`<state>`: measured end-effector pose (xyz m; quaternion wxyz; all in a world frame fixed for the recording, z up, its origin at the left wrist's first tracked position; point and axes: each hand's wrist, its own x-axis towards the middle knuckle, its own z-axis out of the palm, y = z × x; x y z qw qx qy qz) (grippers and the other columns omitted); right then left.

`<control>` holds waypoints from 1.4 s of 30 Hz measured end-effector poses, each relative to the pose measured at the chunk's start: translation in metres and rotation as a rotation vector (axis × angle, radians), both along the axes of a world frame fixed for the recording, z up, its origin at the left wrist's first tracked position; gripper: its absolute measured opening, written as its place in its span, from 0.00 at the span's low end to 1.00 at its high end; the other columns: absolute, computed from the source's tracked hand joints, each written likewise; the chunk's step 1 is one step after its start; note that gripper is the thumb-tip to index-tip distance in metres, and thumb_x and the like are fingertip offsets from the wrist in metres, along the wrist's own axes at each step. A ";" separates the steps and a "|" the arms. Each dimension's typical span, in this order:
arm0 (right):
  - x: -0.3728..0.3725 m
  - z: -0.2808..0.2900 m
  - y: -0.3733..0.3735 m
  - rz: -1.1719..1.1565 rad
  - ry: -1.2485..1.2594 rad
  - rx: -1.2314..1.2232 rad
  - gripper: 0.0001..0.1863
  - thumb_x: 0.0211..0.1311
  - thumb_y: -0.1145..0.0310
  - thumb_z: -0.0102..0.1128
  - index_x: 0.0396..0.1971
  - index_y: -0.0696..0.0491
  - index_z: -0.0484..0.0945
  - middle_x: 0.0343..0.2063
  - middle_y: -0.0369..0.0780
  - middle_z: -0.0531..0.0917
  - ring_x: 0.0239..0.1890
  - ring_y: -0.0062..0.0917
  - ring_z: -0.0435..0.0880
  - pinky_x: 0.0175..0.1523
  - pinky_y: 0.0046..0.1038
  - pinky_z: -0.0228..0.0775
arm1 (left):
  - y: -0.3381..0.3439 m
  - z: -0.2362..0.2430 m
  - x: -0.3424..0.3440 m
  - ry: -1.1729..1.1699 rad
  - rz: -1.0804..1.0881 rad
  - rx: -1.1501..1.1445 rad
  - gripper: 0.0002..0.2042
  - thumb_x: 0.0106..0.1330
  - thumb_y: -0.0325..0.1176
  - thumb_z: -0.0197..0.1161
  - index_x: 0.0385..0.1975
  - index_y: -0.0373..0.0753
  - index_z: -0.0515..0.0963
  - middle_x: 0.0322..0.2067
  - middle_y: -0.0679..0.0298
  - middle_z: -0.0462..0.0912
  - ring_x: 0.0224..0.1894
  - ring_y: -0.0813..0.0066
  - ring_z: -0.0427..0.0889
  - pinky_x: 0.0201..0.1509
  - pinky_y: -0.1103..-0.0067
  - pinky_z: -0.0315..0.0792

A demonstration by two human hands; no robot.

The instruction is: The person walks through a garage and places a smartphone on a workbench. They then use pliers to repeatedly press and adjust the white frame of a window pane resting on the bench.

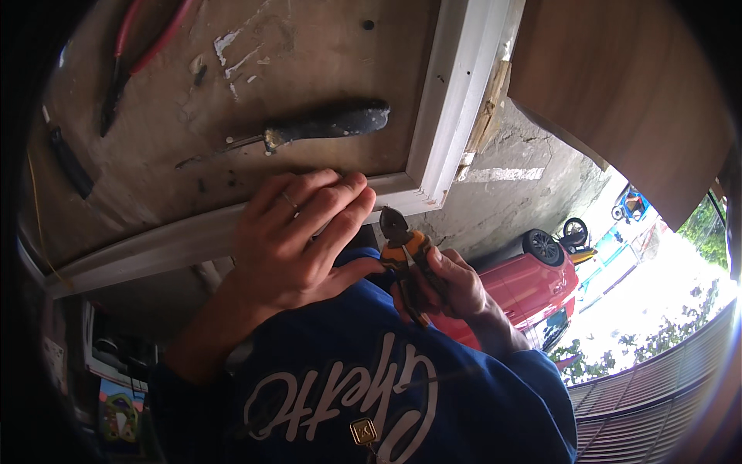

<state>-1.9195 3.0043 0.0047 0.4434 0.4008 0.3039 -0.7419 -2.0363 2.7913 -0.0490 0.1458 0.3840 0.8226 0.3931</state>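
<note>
My right hand point(456, 286) is closed round side cutters point(407, 243) with orange and black handles. Their dark jaws point up beside the corner of a white frame point(309, 220). My left hand point(305, 232) lies over the frame's near rail, its fingers stretched out and a ring on one of them. Just beyond those fingers, on the brown board point(309, 46) inside the frame, rests a thin pointed tool point(325, 122) with a worn dark handle. Whether the cutter jaws touch the frame I cannot tell.
Red-handled pliers point(143, 58) and a small black-handled tool point(69, 162) lie on the board's left. A large brown wooden panel point(626, 69) stands at upper right. Beyond the frame are a cracked concrete floor point(495, 201), a red car point(518, 294) and a slatted shutter point(657, 394).
</note>
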 end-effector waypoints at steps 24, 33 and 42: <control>0.021 -0.024 -0.006 -0.104 0.032 -0.078 0.36 0.68 0.44 0.34 0.19 0.64 0.73 0.27 0.52 0.79 0.24 0.34 0.83 0.16 0.23 0.72 | 0.004 -0.001 0.005 0.054 -0.004 0.023 0.31 0.51 0.56 0.66 0.42 0.32 0.78 0.40 0.58 0.81 0.40 0.62 0.79 0.41 0.72 0.73; 0.030 -0.040 -0.009 -0.198 0.058 -0.152 0.35 0.66 0.42 0.37 0.26 0.65 0.72 0.29 0.54 0.78 0.27 0.36 0.83 0.15 0.22 0.73 | 0.003 -0.003 0.007 0.101 0.009 0.023 0.31 0.48 0.55 0.68 0.42 0.32 0.78 0.41 0.58 0.81 0.40 0.63 0.79 0.42 0.72 0.73; 0.018 -0.012 -0.018 -0.385 -0.205 -0.330 0.37 0.64 0.41 0.38 0.55 0.62 0.57 0.33 0.57 0.77 0.30 0.43 0.83 0.15 0.26 0.77 | 0.001 0.004 0.002 0.023 -0.017 0.038 0.31 0.49 0.53 0.66 0.45 0.31 0.77 0.41 0.55 0.80 0.41 0.61 0.79 0.43 0.71 0.72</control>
